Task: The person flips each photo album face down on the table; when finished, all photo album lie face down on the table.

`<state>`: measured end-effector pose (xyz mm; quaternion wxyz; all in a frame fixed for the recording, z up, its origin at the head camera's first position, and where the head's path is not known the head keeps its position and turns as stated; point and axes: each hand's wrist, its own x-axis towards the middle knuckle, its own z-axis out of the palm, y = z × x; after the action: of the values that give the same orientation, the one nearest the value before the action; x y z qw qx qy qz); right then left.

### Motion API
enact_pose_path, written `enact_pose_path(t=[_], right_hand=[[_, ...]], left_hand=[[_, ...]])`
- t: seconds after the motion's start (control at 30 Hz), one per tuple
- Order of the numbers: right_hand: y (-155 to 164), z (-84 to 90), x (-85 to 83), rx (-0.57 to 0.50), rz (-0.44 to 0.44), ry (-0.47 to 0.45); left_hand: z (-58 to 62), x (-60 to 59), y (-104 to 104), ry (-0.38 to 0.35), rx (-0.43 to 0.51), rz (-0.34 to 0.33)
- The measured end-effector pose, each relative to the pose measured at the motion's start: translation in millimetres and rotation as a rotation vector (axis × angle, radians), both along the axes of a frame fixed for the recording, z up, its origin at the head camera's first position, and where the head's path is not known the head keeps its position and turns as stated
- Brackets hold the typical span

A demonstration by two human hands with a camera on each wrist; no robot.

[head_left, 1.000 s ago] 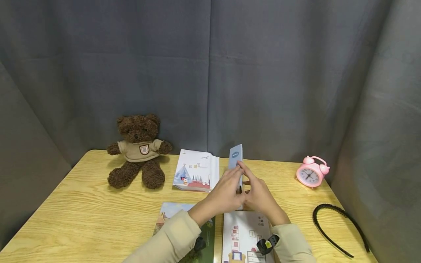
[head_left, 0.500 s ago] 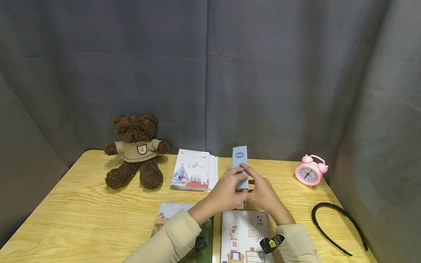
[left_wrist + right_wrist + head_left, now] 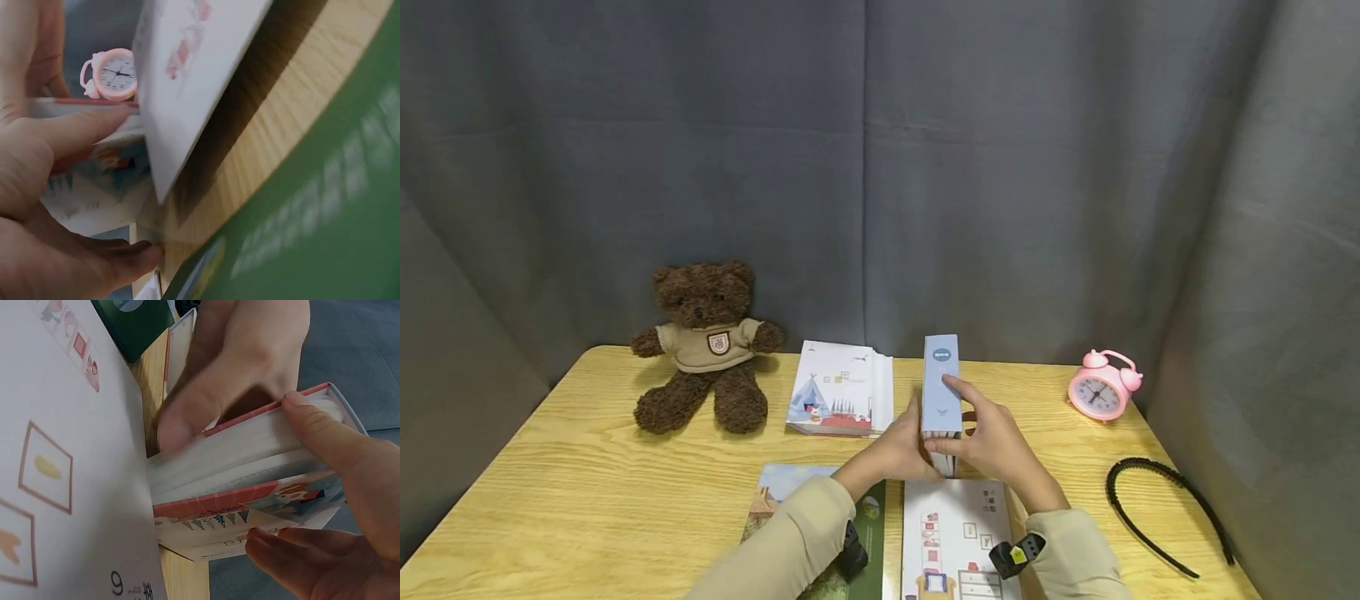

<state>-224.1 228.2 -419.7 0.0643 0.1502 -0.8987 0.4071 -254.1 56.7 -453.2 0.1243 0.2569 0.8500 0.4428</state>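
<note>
R grip (image 3: 988, 435): holds bk (image 3: 937, 396), blue spine up | L grip (image 3: 897, 450): spread, by bk

Side items, head feed: bear (image 3: 703, 350) back left, clock (image 3: 1103, 390) back right, headband (image 3: 1180, 481) near right edge.
I see the bear sitting upright, dark brown and curly, legs spread toward the camera, beige shirt (image 3: 688, 348) with a shield-shaped badge (image 3: 718, 342) on the chest. Clock's pink, twin bells plus top handle, pale dial facing forward; I also get it turned sideways on the left wrist feed. Headband's black, lying flat, ends toward the near side. Surface (image 3: 550, 500) is light wood grain; dark grey curtain (image 3: 880, 167) behind.
</note>
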Motion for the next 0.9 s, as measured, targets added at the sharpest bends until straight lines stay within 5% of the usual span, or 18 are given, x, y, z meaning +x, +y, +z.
enact_pose_path(t=[0.3,0.53,0.9], right_hand=[[-1.1,-0.7,-1.6,-0.04,0.032,-0.001],[3.5,-3.4,-2.0,-0.138,0.097,-0.006],[15.9,-11.7,-2.8,-0.343,0.106,-0.138]], left_hand=[[-7.0,-1.2,12.1,0.089,-0.016,0.045],[-3.2,2.4,10.4,0.051,-0.018,0.072],[5.8,5.4,10.5,0.062,-0.104,0.072]])
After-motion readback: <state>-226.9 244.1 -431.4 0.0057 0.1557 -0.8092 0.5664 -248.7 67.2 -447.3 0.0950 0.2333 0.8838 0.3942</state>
